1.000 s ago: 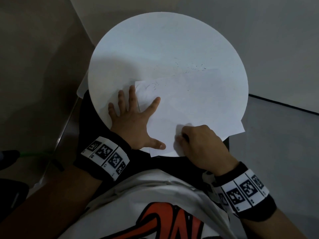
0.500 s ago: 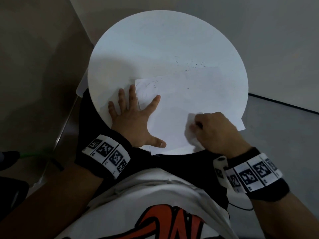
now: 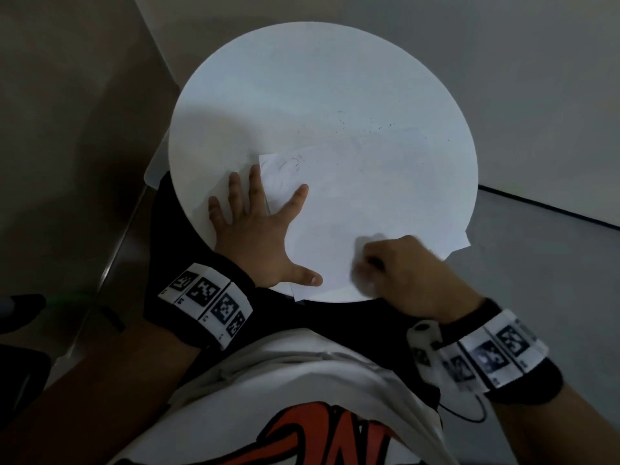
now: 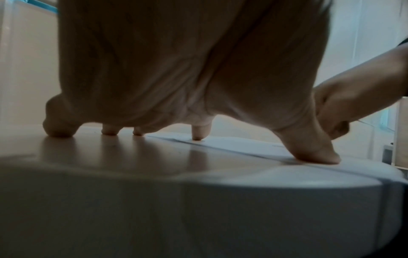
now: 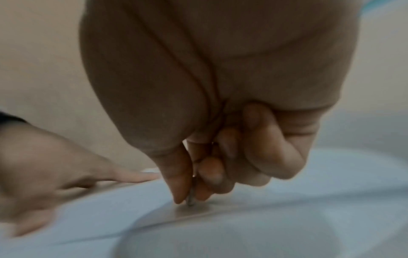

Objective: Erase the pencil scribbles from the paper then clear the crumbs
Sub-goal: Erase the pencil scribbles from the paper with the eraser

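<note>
Right hand (image 3: 407,273), lower centre-right of head view: motion-blurred, fingers curled tight. Right wrist view shows thumb and fingers (image 5: 207,174) pinching a small grey object, presumably the eraser (image 5: 190,200); only its tip is visible, touching the paper. Too blurred to confirm shape.

Paper (image 3: 369,203) lies on the round white desk (image 3: 302,78), centre to lower right of frame; its right corner overhangs the desk edge. Paper's far edge is hard to separate from the desk surface.

Faint pencil scribbles (image 3: 285,162) sit at the paper's upper-left corner, just beyond the left fingertips. Dark crumbs (image 3: 365,124) scattered above the paper's top edge, very small.

Left hand (image 3: 258,236), lower left of desk: fingers straight and spread, gripping nothing. Left wrist view: index fingertip and thumb press on the paper, remaining fingertips (image 4: 58,129) on bare desk.

Versus half a second ago: right hand has shifted down and left toward the desk's near edge; left hand unchanged.
</note>
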A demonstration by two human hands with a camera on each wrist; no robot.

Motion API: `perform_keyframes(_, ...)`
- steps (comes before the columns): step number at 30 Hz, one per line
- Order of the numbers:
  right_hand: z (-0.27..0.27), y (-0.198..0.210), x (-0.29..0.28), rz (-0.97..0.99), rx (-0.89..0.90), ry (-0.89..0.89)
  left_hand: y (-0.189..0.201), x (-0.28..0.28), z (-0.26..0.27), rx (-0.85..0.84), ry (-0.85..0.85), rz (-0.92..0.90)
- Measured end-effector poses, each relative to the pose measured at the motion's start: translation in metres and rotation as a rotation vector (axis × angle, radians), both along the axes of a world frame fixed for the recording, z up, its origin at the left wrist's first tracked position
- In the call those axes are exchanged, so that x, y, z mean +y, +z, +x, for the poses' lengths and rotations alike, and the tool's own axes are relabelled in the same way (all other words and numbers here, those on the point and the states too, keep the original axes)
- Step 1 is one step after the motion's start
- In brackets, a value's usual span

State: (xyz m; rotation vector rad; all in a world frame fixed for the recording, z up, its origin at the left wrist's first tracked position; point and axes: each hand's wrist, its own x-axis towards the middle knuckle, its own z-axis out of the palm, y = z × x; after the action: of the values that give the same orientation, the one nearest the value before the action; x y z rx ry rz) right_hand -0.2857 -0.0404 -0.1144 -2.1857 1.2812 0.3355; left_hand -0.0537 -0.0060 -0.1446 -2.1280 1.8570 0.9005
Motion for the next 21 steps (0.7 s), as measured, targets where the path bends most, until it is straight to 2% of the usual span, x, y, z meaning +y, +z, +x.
perform_keyframes(2,-0.018,0.007,-0.027,-0.134,0.081,-0.144,-0.001,0.001,0.001,0.001,0.007,-0.005)
perform_keyframes(4,-0.024,0.016,-0.035,-0.152,-0.096,-0.193,-0.001,0.001,0.002,0.005,0.005,-0.017)
perform_keyframes(5,-0.015,0.018,-0.03,-0.047,-0.239,-0.211,-0.002,0.001,0.002,0.009,0.009,-0.034)
perform_keyframes(6,-0.001,0.02,-0.018,0.183,-0.374,-0.265,-0.002,0.002,0.001,0.017,0.016,-0.057)
perform_keyframes(8,0.023,0.017,0.004,0.752,-0.528,-0.428,-0.002,0.004,0.001,0.028,0.037,-0.102)
perform_keyframes(9,0.026,0.011,0.005,0.908,-0.575,-0.525,-0.001,0.005,0.001,0.025,0.044,-0.113)
perform_keyframes(10,0.023,0.003,-0.002,0.922,-0.653,-0.668,-0.001,0.007,0.002,0.021,0.049,-0.113)
perform_keyframes(12,0.007,-0.004,-0.033,0.688,-0.938,-1.073,0.0,0.008,0.004,0.016,0.058,-0.107)
perform_keyframes(13,-0.001,-0.001,-0.049,0.549,-1.071,-1.191,0.001,0.008,0.005,0.012,0.061,-0.104)
perform_keyframes(14,-0.005,0.004,-0.057,0.477,-1.145,-1.201,0.002,0.007,0.006,0.008,0.063,-0.099)
perform_keyframes(15,-0.004,0.009,-0.055,0.493,-1.192,-1.145,0.003,0.006,0.006,0.0,0.066,-0.094)
perform_keyframes(16,0.002,0.011,-0.047,0.589,-1.19,-1.062,0.003,0.005,0.007,-0.008,0.072,-0.085)
perform_keyframes(17,0.009,0.011,-0.035,0.735,-1.113,-0.942,0.004,0.004,0.008,-0.016,0.077,-0.069)
perform_keyframes(18,0.017,0.01,-0.023,0.856,-0.959,-0.794,0.004,0.004,0.008,-0.023,0.079,-0.051)
perform_keyframes(19,0.022,0.005,-0.019,0.892,-0.789,-0.659,0.005,0.004,0.009,-0.032,0.078,-0.038)
perform_keyframes(20,0.027,0.002,-0.023,0.853,-0.706,-0.631,0.005,0.004,0.01,-0.042,0.075,-0.03)
perform_keyframes(21,0.029,0.0,-0.035,0.777,-0.716,-0.708,0.004,0.004,0.011,-0.049,0.071,-0.024)
